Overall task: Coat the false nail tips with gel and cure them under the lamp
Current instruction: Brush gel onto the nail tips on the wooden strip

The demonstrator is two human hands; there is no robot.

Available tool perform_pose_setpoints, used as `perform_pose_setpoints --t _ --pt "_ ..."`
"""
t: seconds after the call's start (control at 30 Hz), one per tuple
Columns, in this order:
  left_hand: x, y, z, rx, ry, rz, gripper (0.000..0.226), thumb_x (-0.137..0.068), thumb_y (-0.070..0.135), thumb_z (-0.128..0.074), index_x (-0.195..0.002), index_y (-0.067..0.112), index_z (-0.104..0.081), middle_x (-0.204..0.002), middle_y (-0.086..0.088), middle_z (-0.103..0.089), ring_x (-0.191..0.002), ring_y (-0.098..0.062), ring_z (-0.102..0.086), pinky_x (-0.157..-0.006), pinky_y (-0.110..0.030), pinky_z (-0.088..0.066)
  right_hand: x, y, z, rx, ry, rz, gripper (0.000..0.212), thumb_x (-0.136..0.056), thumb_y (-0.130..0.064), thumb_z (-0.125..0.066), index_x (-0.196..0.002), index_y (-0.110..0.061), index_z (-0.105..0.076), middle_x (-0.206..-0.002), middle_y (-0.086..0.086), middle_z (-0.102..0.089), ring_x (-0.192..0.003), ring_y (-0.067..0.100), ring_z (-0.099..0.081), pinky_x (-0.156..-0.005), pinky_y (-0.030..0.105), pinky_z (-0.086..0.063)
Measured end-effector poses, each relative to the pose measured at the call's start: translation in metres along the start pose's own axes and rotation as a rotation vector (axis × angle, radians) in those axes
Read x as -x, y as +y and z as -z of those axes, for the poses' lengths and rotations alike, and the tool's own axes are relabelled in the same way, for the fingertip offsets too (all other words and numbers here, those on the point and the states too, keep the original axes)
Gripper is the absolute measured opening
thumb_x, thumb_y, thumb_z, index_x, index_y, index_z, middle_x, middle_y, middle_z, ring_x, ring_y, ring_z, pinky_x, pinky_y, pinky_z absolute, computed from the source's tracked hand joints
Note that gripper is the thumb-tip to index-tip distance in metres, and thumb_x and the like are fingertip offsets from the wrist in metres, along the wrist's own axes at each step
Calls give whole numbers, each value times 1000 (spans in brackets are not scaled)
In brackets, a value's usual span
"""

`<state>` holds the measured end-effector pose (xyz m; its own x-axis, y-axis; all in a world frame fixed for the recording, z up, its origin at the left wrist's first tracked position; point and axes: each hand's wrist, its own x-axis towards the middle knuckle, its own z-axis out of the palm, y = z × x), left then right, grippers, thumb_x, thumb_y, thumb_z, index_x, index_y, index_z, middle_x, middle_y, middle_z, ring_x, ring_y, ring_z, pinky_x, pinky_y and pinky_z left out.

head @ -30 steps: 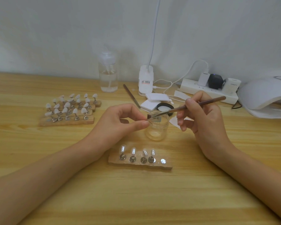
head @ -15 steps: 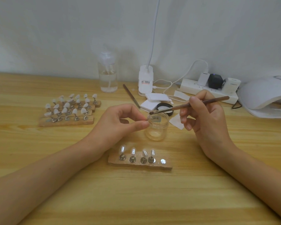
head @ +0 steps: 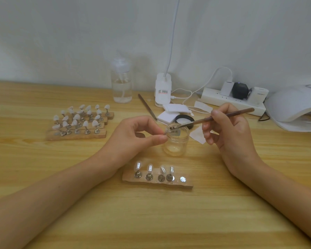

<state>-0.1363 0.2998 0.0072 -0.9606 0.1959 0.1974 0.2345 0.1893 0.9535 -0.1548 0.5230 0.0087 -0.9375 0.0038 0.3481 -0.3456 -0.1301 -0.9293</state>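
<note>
Pinching tip at jar rim with left hand; gripping brush with right hand, bristles over jar.

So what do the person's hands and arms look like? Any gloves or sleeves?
No gloves: the left hand and right hand are bare, with no rings. The left forearm and right forearm are bare too: no sleeves, watch or bracelets in view. The fingernails that show look short and unpainted.

Home nail-art desk, wooden tabletop, curing lamp, racks of nail tips, power strip
</note>
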Motion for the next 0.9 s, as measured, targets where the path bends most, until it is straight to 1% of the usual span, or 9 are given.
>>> perform_pose_setpoints --t 0.07,0.13,0.27,0.4,0.5,0.57,0.67,0.77,0.9 --pt "0 0 0 -6 -2 -2 15 -63 39 -79 -70 29 -70 -87 8 -74 -60 -4 -54 -64 -11 -46 1 -1 -1 -27 -36 24 19 -100 -14 -52 -81 -13 -50 -65 1 -63 -55 14 -58 -46 21 -44" --pt "0 0 0 -3 1 -9 15 -64 38 -79 -70 29 -69 -86 8 -74 -58 -2 -53 -62 -10 -45 1 0 -2 -1 -59 29 17 -97 -17 -55 -80 -13 -51 -65 2 -64 -56 15 -60 -46 22 -45" --pt "0 0 0 -15 12 -17 15 -68 32 -80 -73 24 -69 -86 7 -74 -58 0 -55 -63 -10 -45 0 1 1 -7 2 9 22 -101 -10 -50 -79 -13 -49 -63 1 -63 -54 13 -56 -46 22 -44" --pt "0 -2 0 -20 17 -27 11 -74 25 -80 -74 23 -69 -90 5 -74 -64 -1 -58 -67 -13 -47 0 -1 -1 -31 -64 37 17 -95 -20 -55 -80 -14 -51 -66 2 -64 -56 15 -60 -47 22 -46" --pt "0 -2 0 -36 21 -40 11 -77 20 -80 -75 23 -69 -91 6 -74 -62 5 -58 -65 -10 -45 0 1 -1 34 -32 15 21 -99 -14 -54 -78 -14 -52 -64 2 -64 -55 14 -59 -46 22 -46" --pt "-1 -3 0 -36 24 -49 13 -79 17 -79 -74 24 -68 -92 5 -74 -60 6 -57 -63 -10 -44 0 0 0 12 5 1 24 -100 -10 -51 -76 -15 -51 -64 1 -63 -54 14 -57 -46 22 -45" --pt "-2 -4 0 -44 26 -49 12 -80 19 -78 -75 24 -69 -96 3 -73 -60 1 -55 -65 -12 -45 0 -1 1 -49 -36 24 20 -100 -14 -52 -80 -13 -50 -66 1 -64 -56 13 -58 -47 21 -45" --pt "-3 -6 0 -57 30 -52 11 -81 20 -78 -76 23 -68 -97 4 -72 -60 -7 -52 -67 -13 -46 1 0 -1 13 -46 18 19 -99 -15 -53 -80 -12 -50 -64 1 -63 -56 14 -59 -46 22 -45" --pt "-3 -7 0 -63 22 -85 13 -82 15 -77 -76 22 -68 -94 1 -71 -59 6 -53 -63 -9 -42 0 -1 0 -31 -1 6 22 -101 -10 -49 -79 -13 -49 -63 1 -63 -53 13 -56 -46 21 -44"
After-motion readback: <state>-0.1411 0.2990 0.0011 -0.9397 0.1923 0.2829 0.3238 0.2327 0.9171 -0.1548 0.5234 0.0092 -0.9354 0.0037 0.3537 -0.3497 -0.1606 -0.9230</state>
